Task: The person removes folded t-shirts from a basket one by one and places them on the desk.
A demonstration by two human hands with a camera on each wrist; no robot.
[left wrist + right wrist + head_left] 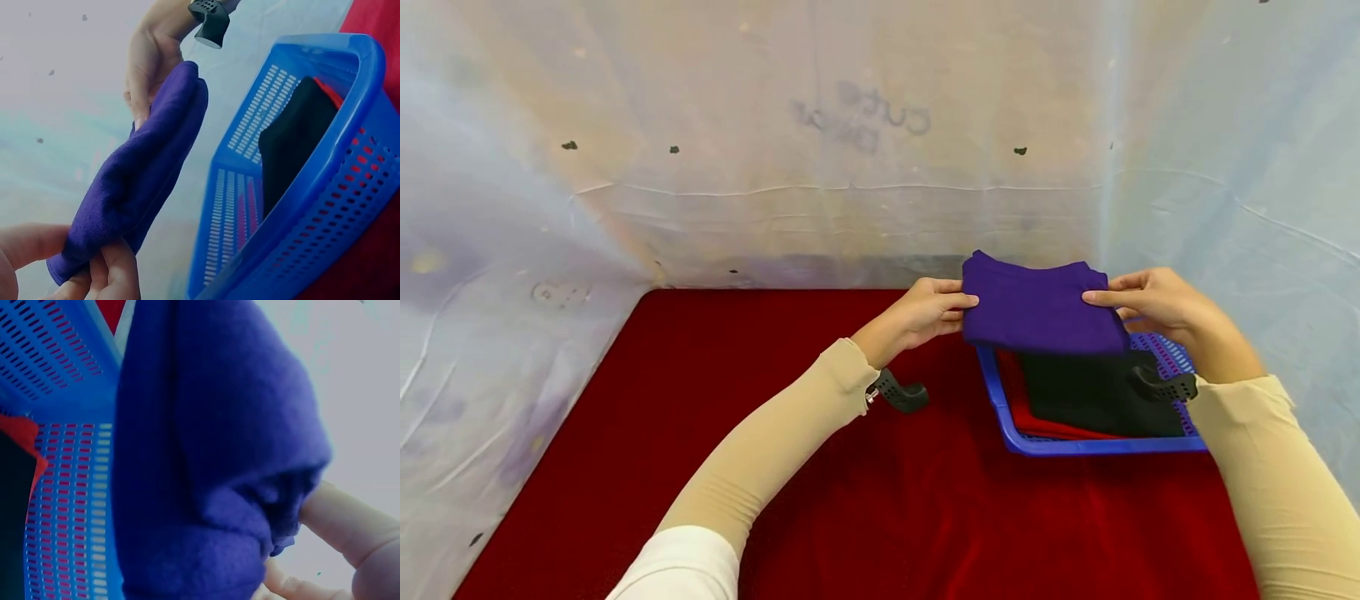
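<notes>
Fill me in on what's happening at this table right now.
A person holds a folded purple cloth in the air with both hands, the left hand pinching its left edge and the right hand its right edge. The cloth hangs just above the far end of a blue plastic basket on the red table cover. In the basket there is already a folded black cloth lying on top of a red one.

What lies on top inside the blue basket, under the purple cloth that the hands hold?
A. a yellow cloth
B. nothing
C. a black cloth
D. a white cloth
C: in the blue basket, a black cloth lies over a red one, below the purple cloth.
</notes>
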